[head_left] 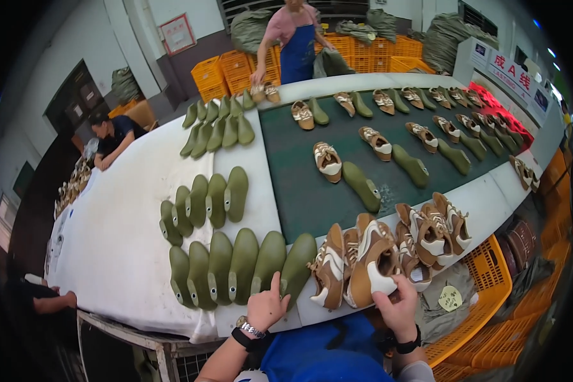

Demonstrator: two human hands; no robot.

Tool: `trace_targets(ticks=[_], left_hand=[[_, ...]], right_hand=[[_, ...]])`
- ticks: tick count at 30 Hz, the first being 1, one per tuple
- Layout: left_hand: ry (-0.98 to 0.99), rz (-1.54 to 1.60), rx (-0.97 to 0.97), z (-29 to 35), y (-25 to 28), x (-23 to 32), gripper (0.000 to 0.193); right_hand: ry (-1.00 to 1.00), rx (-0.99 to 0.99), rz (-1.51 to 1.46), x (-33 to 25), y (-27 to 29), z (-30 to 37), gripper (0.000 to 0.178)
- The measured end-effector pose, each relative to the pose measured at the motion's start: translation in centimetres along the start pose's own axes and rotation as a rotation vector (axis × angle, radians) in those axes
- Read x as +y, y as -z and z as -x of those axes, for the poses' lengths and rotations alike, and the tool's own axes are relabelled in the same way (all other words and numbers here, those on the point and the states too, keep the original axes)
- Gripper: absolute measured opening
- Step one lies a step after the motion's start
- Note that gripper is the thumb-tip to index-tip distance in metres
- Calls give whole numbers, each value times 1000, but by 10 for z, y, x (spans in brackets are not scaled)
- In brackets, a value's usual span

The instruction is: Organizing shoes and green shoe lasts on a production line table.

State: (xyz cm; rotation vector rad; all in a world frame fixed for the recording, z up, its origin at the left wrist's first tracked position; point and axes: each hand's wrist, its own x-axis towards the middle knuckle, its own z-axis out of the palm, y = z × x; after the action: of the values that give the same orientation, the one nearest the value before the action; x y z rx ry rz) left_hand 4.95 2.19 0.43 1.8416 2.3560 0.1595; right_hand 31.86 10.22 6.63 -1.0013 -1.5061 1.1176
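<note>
My left hand has its index finger stretched out and its thumb apart, touching the front row of green shoe lasts at its right end. The fingertip meets a green shoe last, and the thumb is by another shoe last to its right. My right hand is closed on the white heel of a brown-and-white sneaker, which stands toe-up and tilted at the table's near edge. Close around it are another sneaker on the left and several more sneakers on the right.
Paired sneakers and lasts sit in rows on a dark green belt. More lasts stand on the white tabletop. An orange crate stands at the near right. One worker touches shoes across the table; another person leans at the left.
</note>
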Motion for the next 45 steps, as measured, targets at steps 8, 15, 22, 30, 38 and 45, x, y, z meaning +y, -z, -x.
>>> trace_targets(ticks=[8,15,22,30,38,45], left_hand=[[565,1490,-523,-123,50,-63,28],[51,65,67,-267,-3,-16,62],[256,58,-218,-305,-53,10,75],[-63,211,-376,-236,62,-7,67],[-379,239,-49,-43,94,-25,60],[-564,142,186,-41,26,-65,49]], right_hand=[[107,-4,-18,5,37,10,36],[313,-129,34,-4,51,7,37],[228,-98,40,-2,66,11,32],[357,-98,157,-17,53,5,27],[553,-313,90,-23,-20,15,26],[522,-857,279,-11,-91,18,21]])
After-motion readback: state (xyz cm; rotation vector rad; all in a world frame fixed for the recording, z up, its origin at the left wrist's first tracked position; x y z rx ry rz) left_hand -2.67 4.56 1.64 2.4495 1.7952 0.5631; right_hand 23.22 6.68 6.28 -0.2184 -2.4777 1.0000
